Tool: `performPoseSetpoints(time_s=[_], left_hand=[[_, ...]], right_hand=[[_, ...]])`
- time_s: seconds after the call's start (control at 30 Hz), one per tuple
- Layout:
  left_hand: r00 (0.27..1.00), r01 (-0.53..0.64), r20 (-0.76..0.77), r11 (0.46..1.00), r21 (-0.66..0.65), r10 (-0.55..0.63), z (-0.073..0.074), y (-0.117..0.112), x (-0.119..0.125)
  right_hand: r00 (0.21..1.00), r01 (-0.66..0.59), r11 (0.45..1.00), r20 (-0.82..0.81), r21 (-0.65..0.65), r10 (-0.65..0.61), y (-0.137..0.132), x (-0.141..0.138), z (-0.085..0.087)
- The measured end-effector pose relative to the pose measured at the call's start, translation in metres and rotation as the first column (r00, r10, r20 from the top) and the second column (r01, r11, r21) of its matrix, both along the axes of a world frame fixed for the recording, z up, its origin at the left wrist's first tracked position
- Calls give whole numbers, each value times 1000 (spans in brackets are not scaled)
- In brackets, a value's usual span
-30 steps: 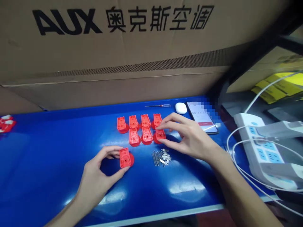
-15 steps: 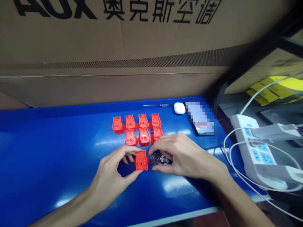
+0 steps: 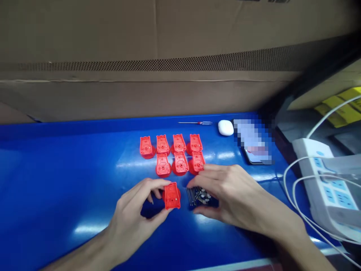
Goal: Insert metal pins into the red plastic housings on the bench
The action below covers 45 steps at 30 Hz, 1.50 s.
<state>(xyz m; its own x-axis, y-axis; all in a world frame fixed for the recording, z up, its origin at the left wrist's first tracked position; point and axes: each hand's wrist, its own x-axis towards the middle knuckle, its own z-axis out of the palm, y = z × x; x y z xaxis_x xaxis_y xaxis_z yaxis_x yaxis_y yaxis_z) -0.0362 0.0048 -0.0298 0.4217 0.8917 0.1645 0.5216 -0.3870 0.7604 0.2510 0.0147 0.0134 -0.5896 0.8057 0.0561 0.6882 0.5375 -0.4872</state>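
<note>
My left hand pinches a red plastic part between thumb and fingers, just above the blue table. Right beside it, my right hand curls over a small pile of metal pins and clips, fingertips touching the pile; whether a piece is gripped is hidden. Behind them, several matching red parts stand in two rows.
A large cardboard box walls off the back of the table. A thin screwdriver, a white earbud case and a phone lie at the back right. A white power strip with cables sits off the right edge.
My left hand carried the red part rightward, next to the pin pile. My right hand left the rows of red parts and came down onto the pile.
</note>
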Motion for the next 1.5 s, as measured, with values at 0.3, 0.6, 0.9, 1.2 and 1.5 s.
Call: performPoseSetpoints(time_s=[0.3, 0.6, 0.9, 1.2, 1.5], left_hand=[[1000, -4, -7, 1000, 7, 4, -1, 3, -1], [1000, 3, 4, 1000, -9, -3, -1, 3, -1], [1000, 4, 6, 1000, -22, -4, 0, 3, 0], [1000, 9, -6, 1000, -18, -9, -2, 3, -2], [1000, 13, -11, 1000, -5, -13, -2, 2, -2]], right_hand=[[990, -43, 999, 133, 25, 39, 1, -5, 5], [988, -59, 998, 147, 21, 55, 0, -7, 3], [981, -57, 998, 184, -2, 56, 0, -13, 2], [979, -51, 999, 196, -11, 52, -1, -14, 2], [979, -49, 999, 199, 3, 48, -3, -15, 0]])
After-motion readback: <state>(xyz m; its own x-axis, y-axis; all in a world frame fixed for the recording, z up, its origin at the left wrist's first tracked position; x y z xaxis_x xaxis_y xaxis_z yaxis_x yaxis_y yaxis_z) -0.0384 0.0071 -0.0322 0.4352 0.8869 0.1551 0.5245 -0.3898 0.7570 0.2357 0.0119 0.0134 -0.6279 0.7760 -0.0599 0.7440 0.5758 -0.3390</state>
